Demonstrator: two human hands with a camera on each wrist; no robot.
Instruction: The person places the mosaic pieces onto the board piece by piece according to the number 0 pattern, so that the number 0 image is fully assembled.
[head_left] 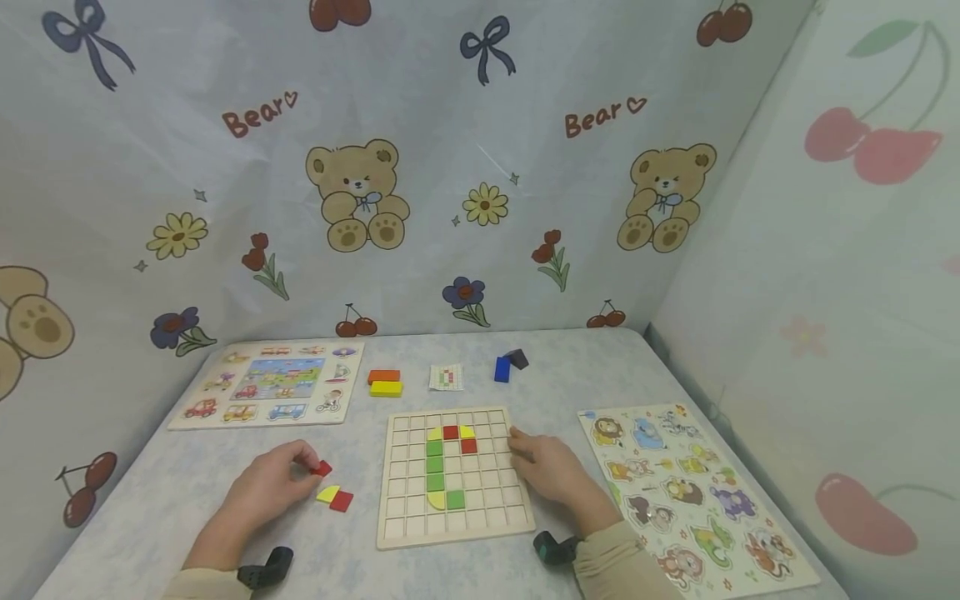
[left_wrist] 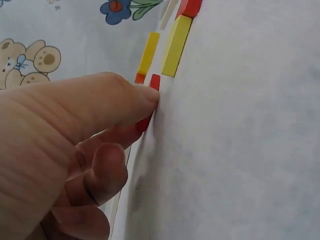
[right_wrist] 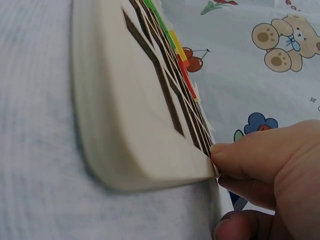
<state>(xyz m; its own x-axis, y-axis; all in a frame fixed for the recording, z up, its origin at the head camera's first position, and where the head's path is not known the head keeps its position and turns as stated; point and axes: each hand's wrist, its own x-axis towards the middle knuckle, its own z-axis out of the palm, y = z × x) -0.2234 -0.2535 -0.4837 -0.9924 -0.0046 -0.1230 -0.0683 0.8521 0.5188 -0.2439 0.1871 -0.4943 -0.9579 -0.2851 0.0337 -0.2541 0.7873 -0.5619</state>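
Note:
My left hand [head_left: 272,483] is at the left of the table, its thumb and finger pinching a small red tile [left_wrist: 155,82]. Just beside it lie a yellow quarter-round tile [head_left: 327,494] and another red tile [head_left: 342,501]. A square wooden grid board [head_left: 487,521] lies in the middle. Green, red and yellow tiles sit in several of its cells, among them a column of green tiles [head_left: 435,465]. On the board's right edge, my right hand [head_left: 553,468] grips the rim between thumb and fingers, as the right wrist view shows.
Behind the board lie orange and yellow blocks [head_left: 386,389], a small pattern card [head_left: 447,377] and blue [head_left: 502,369] and dark blocks. A vehicle puzzle [head_left: 352,358] lies back left, an animal puzzle [head_left: 633,467] at right. A printed cloth [head_left: 427,250] hangs behind.

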